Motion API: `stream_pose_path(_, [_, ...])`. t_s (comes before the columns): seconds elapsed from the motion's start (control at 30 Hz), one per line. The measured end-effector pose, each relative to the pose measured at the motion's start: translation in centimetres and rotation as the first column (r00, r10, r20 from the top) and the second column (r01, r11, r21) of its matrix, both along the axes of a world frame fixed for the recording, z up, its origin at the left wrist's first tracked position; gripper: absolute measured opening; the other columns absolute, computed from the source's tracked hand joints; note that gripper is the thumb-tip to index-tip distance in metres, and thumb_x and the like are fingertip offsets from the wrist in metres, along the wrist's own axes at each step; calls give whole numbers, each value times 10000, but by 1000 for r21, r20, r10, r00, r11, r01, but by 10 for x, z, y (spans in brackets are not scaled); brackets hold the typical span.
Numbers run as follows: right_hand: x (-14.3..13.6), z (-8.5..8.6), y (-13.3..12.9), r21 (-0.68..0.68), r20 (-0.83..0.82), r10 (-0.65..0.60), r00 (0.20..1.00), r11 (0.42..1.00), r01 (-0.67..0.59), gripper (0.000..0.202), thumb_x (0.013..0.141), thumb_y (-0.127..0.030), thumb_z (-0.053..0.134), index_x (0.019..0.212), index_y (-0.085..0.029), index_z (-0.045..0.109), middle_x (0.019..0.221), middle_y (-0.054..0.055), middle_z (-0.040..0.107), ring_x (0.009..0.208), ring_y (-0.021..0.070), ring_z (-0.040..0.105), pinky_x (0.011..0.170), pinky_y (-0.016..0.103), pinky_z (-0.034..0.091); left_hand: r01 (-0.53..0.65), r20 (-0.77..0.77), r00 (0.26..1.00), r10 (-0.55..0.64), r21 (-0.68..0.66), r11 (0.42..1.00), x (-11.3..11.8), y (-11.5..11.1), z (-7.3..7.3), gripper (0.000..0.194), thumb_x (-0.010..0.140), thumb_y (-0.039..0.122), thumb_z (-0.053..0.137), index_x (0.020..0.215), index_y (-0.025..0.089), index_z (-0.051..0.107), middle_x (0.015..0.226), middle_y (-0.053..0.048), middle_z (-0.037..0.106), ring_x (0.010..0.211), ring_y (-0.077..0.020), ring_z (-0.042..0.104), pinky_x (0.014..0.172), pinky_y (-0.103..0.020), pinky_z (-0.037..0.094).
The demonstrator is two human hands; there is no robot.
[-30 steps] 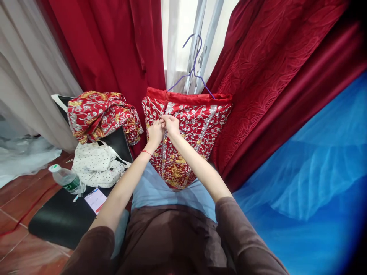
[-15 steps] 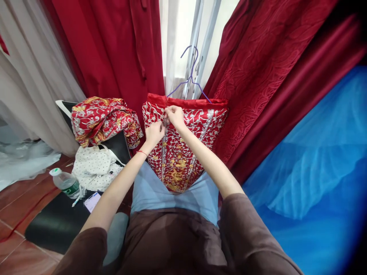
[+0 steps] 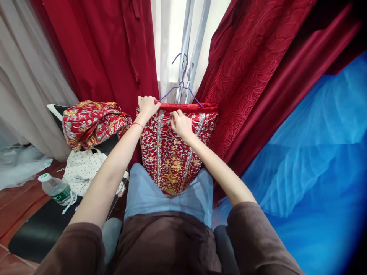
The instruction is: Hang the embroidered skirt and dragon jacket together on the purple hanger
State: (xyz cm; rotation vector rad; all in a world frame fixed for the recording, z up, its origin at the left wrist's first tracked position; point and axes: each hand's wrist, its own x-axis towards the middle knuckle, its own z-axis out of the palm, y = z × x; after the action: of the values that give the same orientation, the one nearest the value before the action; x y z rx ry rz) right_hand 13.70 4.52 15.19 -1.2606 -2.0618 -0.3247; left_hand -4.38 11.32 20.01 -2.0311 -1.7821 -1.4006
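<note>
A red skirt (image 3: 173,152) with silver and gold embroidery hangs in front of my legs from a purple wire hanger (image 3: 182,78), its lower end between my knees. A plain red satin waistband (image 3: 186,107) runs along its top. My left hand (image 3: 148,107) is closed on the top left corner of the skirt, at the waistband. Just below the band, my right hand (image 3: 182,124) lies over the front with bent fingers drawn together. Whatever those fingers hold, if anything, is hidden.
On a black chair (image 3: 34,229) at the left lie a bundled red embroidered cloth (image 3: 91,122) and a white dotted fabric bag (image 3: 83,170). A water bottle (image 3: 56,189) stands by the bag. Red curtains (image 3: 100,49) hang behind; blue tulle (image 3: 315,172) spreads at the right.
My left hand has moved up and left to the skirt's top corner. My right hand has come away from it, lower and to the right along the front. The view has shifted slightly.
</note>
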Motion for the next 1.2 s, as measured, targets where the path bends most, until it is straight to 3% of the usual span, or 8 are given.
stream_pose_path(0.13, [66,11,11,216,142,-35,989,976,3,395,927,-179,479,1290,-76,596,1314,257,593,1189,322,511,1000,511,366,170,260,941,-217,193,966,-16,-2,-12,161,879,314,666,786,188,702,827,-75,737,977,-262,692,1079,-466,430])
stream_pose_path(0.27, [120,19,22,264,-140,-133,981,950,166,564,871,-292,630,1389,-95,526,1451,286,457,1307,382,382,1053,612,264,287,523,713,-467,391,875,-14,-16,-26,248,945,416,639,869,187,697,884,-56,732,956,-192,709,1007,-351,506])
stream_pose_path(0.4, [115,4,12,290,-431,42,902,952,94,280,834,-209,603,1109,-262,610,1243,128,567,1178,298,486,1040,536,351,374,670,498,-550,405,834,9,-46,-70,234,971,369,628,831,193,693,956,-51,735,1068,-166,697,1089,-323,477])
stream_pose_path(0.47, [87,-13,2,301,-607,241,757,952,-62,137,875,-177,494,929,-276,571,1014,66,604,978,210,546,948,428,439,366,810,276,-517,409,836,23,-59,-97,227,1014,262,546,849,195,687,1005,-52,736,1105,-138,690,1085,-296,485])
stream_pose_path(0.57, [30,-46,-8,209,-854,304,423,944,-257,85,905,-254,440,872,-241,518,850,19,590,795,150,558,795,324,490,298,900,-266,-345,417,859,38,-74,-129,327,1060,189,402,831,187,636,957,-43,724,1018,-92,711,1020,-239,527])
stream_pose_path(0.7, [-30,-91,-8,127,-893,256,369,932,-339,143,887,-346,559,962,-226,571,988,34,644,908,153,600,878,315,499,259,746,-657,-106,356,898,43,-97,-161,322,1066,176,388,822,167,598,827,-15,693,831,-72,712,853,-179,579])
stream_pose_path(0.97, [-76,-142,-33,-57,-991,77,114,523,-850,363,822,-496,734,1050,-244,606,928,5,732,833,142,702,726,253,568,351,777,-630,4,280,894,52,-149,-210,369,1064,178,341,885,180,664,945,-44,741,937,-96,723,875,-203,576])
stream_pose_path(1.2, [-71,-167,-62,15,-1000,22,2,722,-692,278,863,-470,693,935,-220,597,717,-23,678,674,114,643,721,253,554,527,878,-469,100,187,829,53,-159,-227,343,1041,180,402,870,191,699,996,-66,755,1020,-122,721,918,-203,559])
